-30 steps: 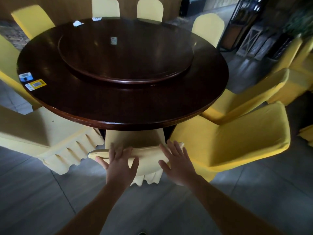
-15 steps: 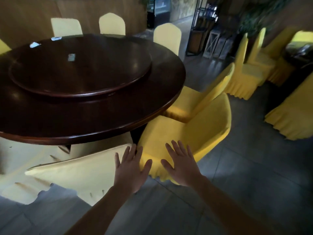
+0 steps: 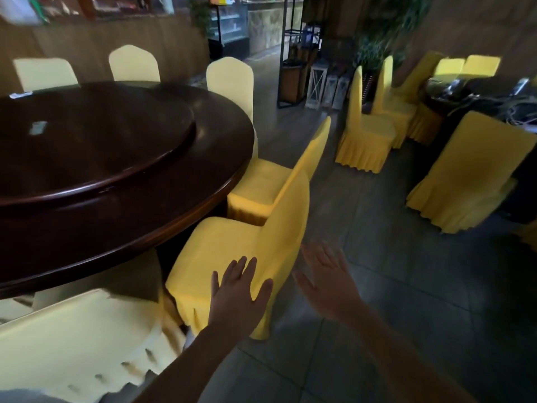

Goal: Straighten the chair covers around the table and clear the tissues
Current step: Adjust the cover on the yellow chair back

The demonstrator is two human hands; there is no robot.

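A dark round table (image 3: 180, 205) with a raised turntable fills the left. A chair in a bright yellow cover (image 3: 279, 228) stands at its near right edge, back towards me. My left hand (image 3: 238, 289) is open, fingers spread, in front of the lower back of that cover; touching or just short, I cannot tell. My right hand (image 3: 325, 280) is open in the air just right of the chair. A pale covered chair (image 3: 75, 338) lies at the lower left. A white tissue (image 3: 19, 95) sits on the far table edge and a small pale item (image 3: 37, 128) on the turntable.
Another yellow covered chair (image 3: 270, 181) stands beyond the near one, and pale ones (image 3: 229, 80) ring the far side. More yellow chairs (image 3: 366, 129) and a second table (image 3: 476, 94) are at the right. Grey tiled floor (image 3: 377, 286) lies between. A metal shelf (image 3: 296, 53) stands behind.
Both hands left the pale chair's back and swung right to the bright yellow chair. The view turned right, so the table now sits at the left.
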